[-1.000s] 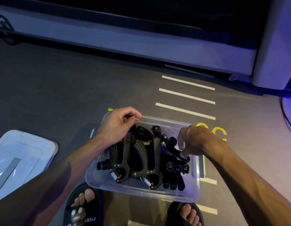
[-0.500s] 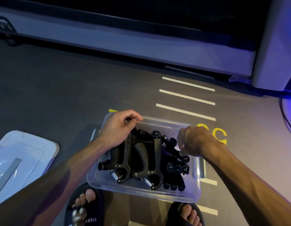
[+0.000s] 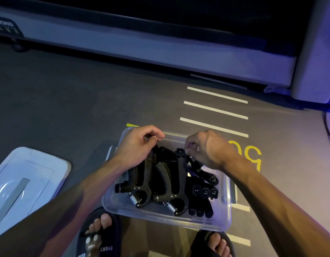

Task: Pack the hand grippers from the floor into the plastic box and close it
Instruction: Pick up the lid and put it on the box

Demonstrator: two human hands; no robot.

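A clear plastic box (image 3: pixel 166 218) sits on the dark floor just in front of my feet. Several black hand grippers (image 3: pixel 171 180) with steel springs lie packed inside it, handles pointing away from me. My left hand (image 3: pixel 137 147) is over the box's far left corner, its fingers curled round the top of the leftmost gripper's handle. My right hand (image 3: pixel 206 148) hovers over the far right part of the box, fingertips pinching the knob end of a middle gripper. The box's translucent lid (image 3: pixel 29 180) lies flat on the floor to the left.
My two sandalled feet (image 3: pixel 99 236) stand right behind the box. A treadmill frame (image 3: pixel 160 51) runs across the far side, with an upright post at the right. White stripes and yellow markings (image 3: pixel 216 110) are painted on the floor beyond the box. A cable curves at the right edge.
My right hand has moved left and farther back, from the right-hand grippers to the knob end of a middle gripper. My left hand has stayed at the far left corner.
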